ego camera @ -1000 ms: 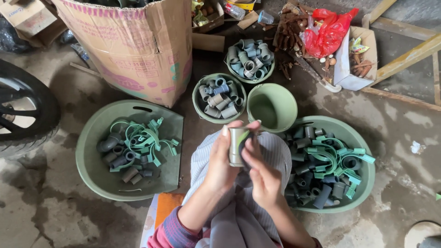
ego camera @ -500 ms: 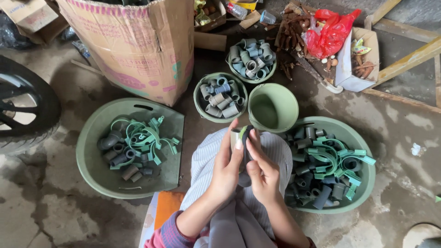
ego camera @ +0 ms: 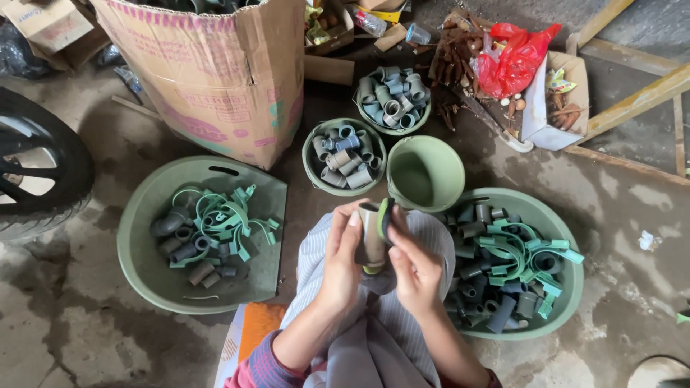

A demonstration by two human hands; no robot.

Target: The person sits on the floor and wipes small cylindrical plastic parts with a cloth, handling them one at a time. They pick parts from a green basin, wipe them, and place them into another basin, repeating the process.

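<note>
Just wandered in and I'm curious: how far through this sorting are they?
Done: two bowls hold short pipe pieces. In hand: the left hand holds one grey piece, and the right hand works on it. Left: mixed pieces and green clips fill the side basins; the bucket looks empty.

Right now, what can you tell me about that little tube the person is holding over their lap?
The tube is a short, grey-beige pipe piece that looks like plastic, held roughly upright over the striped cloth on the lap. The left hand wraps its left side, thumb along its wall. The right hand presses a dark ring with a green edge against its upper right side. A greenish rim shows at its lower end. Its top end is open.
</note>
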